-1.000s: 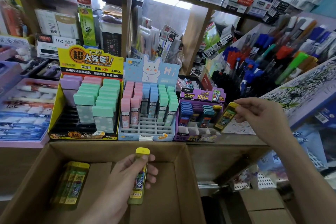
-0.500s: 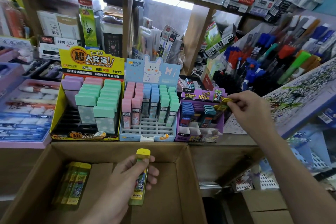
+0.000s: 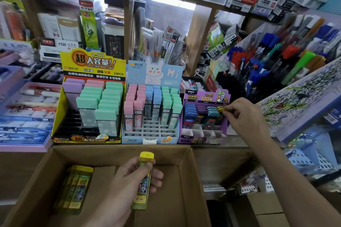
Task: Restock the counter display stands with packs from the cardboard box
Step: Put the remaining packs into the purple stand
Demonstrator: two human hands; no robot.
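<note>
My left hand (image 3: 127,180) grips a yellow-capped pack (image 3: 143,182) upright above the open cardboard box (image 3: 191,180). A few more yellow packs (image 3: 73,190) lie flat at the box's left side. My right hand (image 3: 243,116) pinches the cap of another yellow pack (image 3: 221,109), which sits in the rightmost column of the purple display stand (image 3: 203,136). That stand holds blue, purple and teal packs in its back rows, with empty slots in front.
A blue rabbit stand (image 3: 153,134) and a yellow stand (image 3: 86,138) of pastel packs sit left of the purple one. A sloped scribbled pad (image 3: 299,96) and racks of pens (image 3: 267,64) rise on the right. Shelves of stationery fill the back.
My right hand carried its yellow pack left and down into the purple stand's right column. My left hand kept its pack over the box, barely moving.
</note>
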